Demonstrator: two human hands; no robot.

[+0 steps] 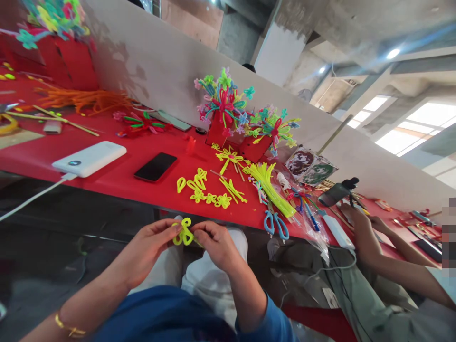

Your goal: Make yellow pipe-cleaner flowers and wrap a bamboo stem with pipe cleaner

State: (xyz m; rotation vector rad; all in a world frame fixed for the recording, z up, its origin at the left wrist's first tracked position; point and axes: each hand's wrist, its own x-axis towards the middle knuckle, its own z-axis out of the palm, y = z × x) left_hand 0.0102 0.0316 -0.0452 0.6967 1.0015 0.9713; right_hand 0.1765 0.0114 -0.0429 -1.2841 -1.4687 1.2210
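A yellow pipe cleaner flower (184,233) with looped petals is held over my lap, just off the table's front edge. My left hand (156,242) pinches its left side. From the right, my right hand (214,241) pinches the flower, and a bit of yellow stem shows by the fingers. On the red table beyond them lie several small yellow pipe cleaner flowers (211,198) and loops. Beside these are some short yellow pieces (233,190) and a larger yellow flower (228,156). A thick bundle of yellow pipe cleaners (272,189) lies to the right.
Blue-handled scissors (276,224) lie at the table's edge. A black phone (156,166) and a white power bank (90,159) with a cable are at left. Red boxes of colourful flowers (224,102) stand behind. At right, a co-worker's arms (370,237) reach over the table.
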